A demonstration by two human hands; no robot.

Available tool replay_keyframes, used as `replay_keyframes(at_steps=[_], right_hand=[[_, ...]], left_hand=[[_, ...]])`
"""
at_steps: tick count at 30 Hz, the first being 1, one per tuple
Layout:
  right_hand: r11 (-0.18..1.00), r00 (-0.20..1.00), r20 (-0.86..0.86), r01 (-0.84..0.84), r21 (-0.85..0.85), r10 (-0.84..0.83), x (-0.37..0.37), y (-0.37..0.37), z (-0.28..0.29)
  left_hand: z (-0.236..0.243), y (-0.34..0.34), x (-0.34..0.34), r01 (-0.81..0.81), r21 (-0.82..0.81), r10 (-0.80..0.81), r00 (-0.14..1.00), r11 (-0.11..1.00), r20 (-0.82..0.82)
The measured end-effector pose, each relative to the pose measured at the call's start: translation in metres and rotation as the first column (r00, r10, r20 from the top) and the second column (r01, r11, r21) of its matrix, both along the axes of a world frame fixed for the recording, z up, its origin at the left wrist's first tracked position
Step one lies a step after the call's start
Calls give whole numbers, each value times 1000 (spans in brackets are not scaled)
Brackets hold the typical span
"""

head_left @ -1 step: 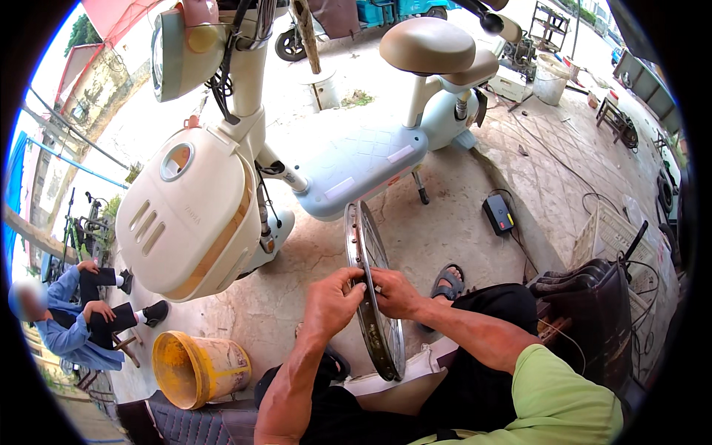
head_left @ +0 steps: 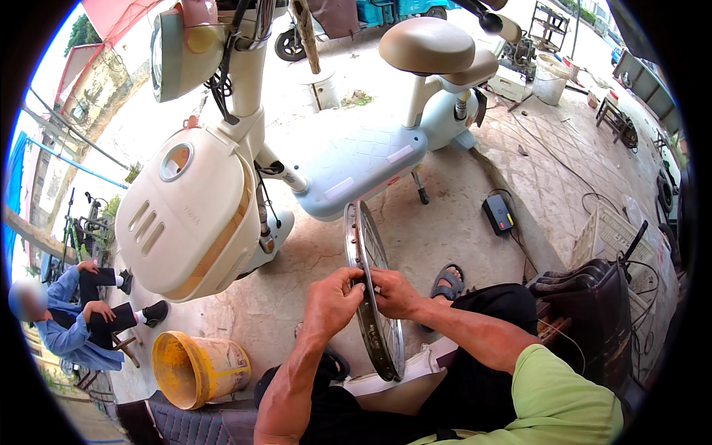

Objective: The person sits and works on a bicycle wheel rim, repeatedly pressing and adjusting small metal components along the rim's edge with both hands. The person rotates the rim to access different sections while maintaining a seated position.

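Observation:
A spoked metal wheel rim (head_left: 376, 331) without a tyre stands nearly upright between my knees, turned edge-on to me. My left hand (head_left: 331, 302) is closed at the rim's left side, thumb and forefinger pinched together at its edge. On the other side my right hand (head_left: 394, 292) grips the rim at about the same height, its fingertips partly hidden behind the metal. Whether a small part sits between my fingers cannot be made out. Beyond the rim stands a cream and pale blue electric scooter (head_left: 360, 162), with its front end to the left.
A yellow-stained bucket (head_left: 200, 368) lies tipped at lower left, near a seated person (head_left: 70, 304) in blue. To the right are a black box with a cable (head_left: 498, 214), a white plastic crate (head_left: 612, 237) and a dark seat-like bundle (head_left: 586, 319). Cables trail over the concrete floor.

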State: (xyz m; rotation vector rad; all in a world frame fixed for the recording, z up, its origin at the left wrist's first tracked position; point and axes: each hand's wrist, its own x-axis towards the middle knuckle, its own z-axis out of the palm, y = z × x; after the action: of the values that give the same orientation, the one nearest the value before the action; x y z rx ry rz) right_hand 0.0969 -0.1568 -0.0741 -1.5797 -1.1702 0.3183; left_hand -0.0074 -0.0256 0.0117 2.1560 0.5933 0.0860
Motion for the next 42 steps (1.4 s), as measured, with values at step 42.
replay_keyframes(at_steps=[42], right_hand=[[1000,990,-143,13,9,-12,-2,6,-3]], left_hand=[[5,-1,7,72,215,-71,997,974,-15]])
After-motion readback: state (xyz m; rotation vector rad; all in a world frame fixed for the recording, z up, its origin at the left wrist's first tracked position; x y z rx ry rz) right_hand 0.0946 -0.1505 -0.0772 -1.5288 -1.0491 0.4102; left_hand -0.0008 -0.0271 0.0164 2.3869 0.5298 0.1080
